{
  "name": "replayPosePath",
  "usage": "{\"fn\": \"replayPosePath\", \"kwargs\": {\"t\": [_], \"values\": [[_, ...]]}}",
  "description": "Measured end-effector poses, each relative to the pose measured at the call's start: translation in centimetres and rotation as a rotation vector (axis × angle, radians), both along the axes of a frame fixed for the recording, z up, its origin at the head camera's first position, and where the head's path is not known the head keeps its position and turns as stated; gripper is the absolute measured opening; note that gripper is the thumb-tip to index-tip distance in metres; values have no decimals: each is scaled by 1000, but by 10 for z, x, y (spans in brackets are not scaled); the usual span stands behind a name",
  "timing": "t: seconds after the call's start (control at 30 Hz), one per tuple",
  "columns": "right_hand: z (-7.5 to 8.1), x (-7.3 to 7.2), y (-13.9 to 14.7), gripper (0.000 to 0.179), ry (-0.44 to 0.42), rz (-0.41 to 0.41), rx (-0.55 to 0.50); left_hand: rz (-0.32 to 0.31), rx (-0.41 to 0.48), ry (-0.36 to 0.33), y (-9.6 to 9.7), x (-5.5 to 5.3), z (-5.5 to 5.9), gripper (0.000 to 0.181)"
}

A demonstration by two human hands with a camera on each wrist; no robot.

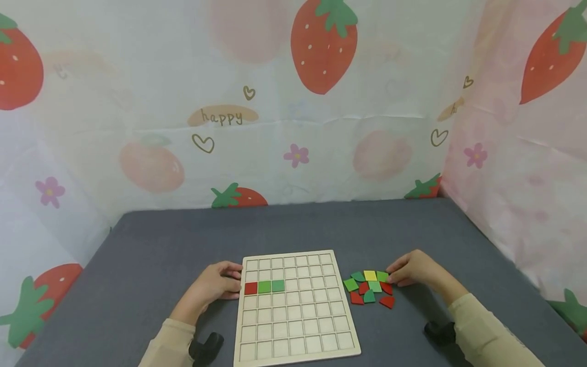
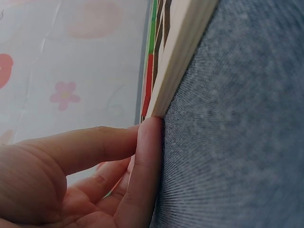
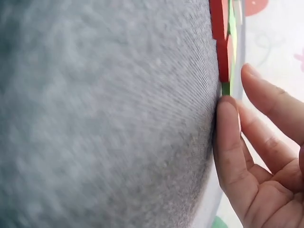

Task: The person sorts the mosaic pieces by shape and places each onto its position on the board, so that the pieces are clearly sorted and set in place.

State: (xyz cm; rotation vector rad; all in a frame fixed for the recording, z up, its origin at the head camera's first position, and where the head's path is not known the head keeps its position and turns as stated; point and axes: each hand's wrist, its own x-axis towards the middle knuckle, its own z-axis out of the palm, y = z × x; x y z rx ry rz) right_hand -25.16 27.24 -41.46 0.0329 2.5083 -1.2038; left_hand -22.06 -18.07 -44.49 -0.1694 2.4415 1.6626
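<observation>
A pale wooden grid board [image 1: 299, 298] lies flat on the grey cloth. One row holds a red tile [image 1: 250, 288], a light green tile [image 1: 264, 287] and a darker green tile [image 1: 278, 285] side by side. My left hand [image 1: 215, 283] touches the board's left edge with its fingertips; the left wrist view shows a finger against the wooden side. Right of the board lies a loose cluster of colored tiles [image 1: 370, 276]. My right hand [image 1: 415, 269] has its fingertips at a light green tile [image 1: 382, 277] there. In the right wrist view its thumb [image 3: 266, 90] stands apart from the fingers.
The cluster also has red tiles [image 1: 387, 302], some with a cut or rounded side, and a dark green one [image 1: 369, 296]. Black straps with housings [image 1: 208, 348] sit at both wrists. A strawberry-print curtain [image 1: 275, 153] hangs behind the table.
</observation>
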Motion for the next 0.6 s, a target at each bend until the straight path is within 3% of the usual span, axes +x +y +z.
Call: {"fn": "replayPosePath", "kwargs": {"t": [0.33, 0.6], "values": [[0, 1, -9, 23, 61, -2, 65, 1, 5, 6, -1, 0, 0, 49], [1, 2, -10, 16, 46, -18, 24, 6, 2, 7, 1, 0, 0, 49]]}}
